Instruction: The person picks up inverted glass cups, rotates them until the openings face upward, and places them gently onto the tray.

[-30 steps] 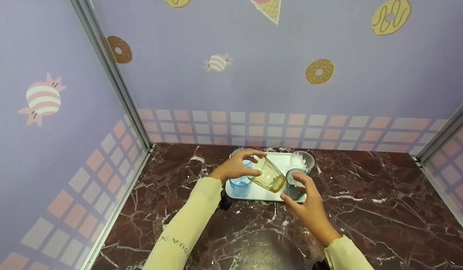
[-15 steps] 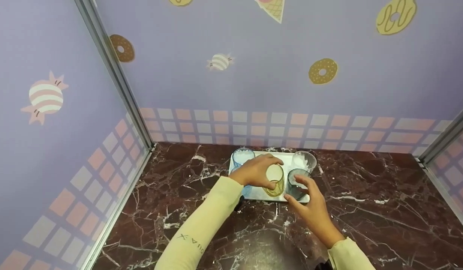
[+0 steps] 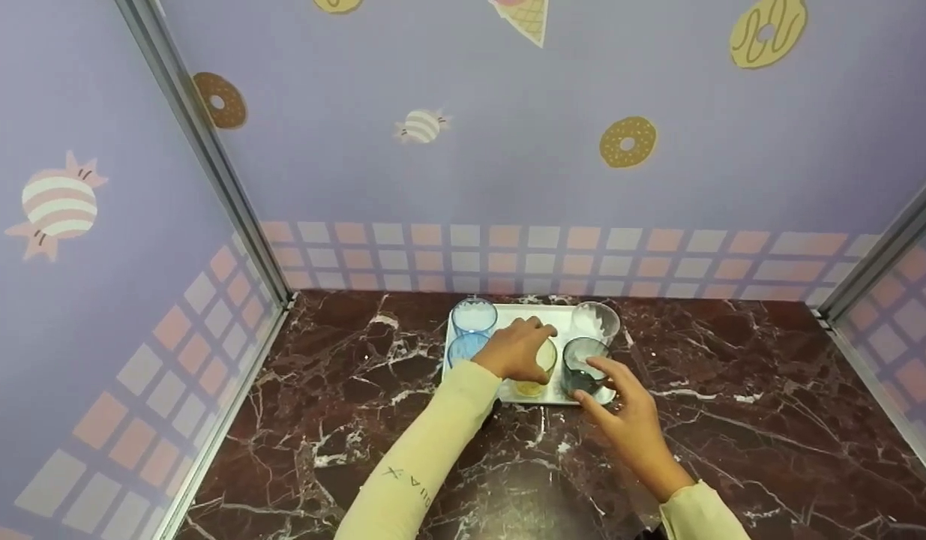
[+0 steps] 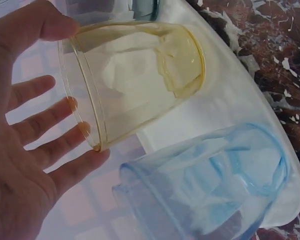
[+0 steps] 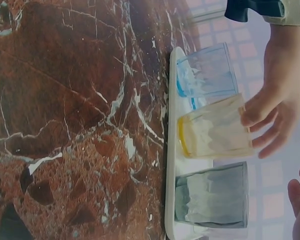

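Over the near middle of the white tray (image 3: pixel 558 395), the left hand (image 3: pixel 516 351) caps the yellow cup (image 4: pixel 140 82), fingertips (image 4: pixel 75 105) and thumb touching its rim, the fingers fairly straight; the cup stands upright on the tray. It looks light, thin-walled, smooth and likely slippery, so gripping round the rim or upper wall seems safest. Right of it, the right hand (image 3: pixel 631 420) hovers spread beside the grey cup (image 5: pixel 212 196), holding nothing. Two blue cups (image 3: pixel 466 334) stand left, a clear cup (image 3: pixel 595 321) far right, all on the marble counter (image 3: pixel 343 420).
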The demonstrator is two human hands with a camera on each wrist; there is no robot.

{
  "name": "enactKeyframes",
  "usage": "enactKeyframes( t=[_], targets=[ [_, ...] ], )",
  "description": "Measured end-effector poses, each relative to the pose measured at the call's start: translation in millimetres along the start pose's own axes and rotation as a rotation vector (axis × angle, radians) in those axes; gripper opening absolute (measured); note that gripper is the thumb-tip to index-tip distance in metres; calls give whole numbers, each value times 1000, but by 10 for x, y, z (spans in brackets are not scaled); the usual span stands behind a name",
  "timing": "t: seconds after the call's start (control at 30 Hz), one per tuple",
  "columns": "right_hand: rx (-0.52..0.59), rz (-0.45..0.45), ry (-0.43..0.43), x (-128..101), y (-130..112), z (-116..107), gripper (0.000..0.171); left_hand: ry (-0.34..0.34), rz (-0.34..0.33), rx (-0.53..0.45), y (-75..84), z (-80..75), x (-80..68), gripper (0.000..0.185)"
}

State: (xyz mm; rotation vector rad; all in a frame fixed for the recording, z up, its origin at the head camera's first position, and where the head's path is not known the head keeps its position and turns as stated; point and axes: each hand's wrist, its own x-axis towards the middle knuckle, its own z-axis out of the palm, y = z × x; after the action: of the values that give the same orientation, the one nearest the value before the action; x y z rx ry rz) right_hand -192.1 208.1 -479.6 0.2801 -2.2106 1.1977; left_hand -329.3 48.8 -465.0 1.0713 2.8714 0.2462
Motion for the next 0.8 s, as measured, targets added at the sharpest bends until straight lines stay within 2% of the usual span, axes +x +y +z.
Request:
enactKeyframes(
  t=[0.13, 0.27, 0.43, 0.6, 0.8],
  targets=[
    [-8, 39, -21, -30, 144, 26, 48, 2, -22, -8, -16, 38, -8, 69],
    [3, 18, -46, -18, 194, 35, 43, -8, -37, -34, -46, 36, -20, 69],
    [1, -15, -58, 50, 187, 37, 38, -17, -20, -42, -85, 12, -63, 70],
    [-42, -44, -68, 159, 153, 43, 38, 41, -27, 20, -143, -3, -173, 69],
    [-130, 1, -120, 239, 133, 14, 45, 103, -86, 47, -170, -37, -299, 66]
  ],
)
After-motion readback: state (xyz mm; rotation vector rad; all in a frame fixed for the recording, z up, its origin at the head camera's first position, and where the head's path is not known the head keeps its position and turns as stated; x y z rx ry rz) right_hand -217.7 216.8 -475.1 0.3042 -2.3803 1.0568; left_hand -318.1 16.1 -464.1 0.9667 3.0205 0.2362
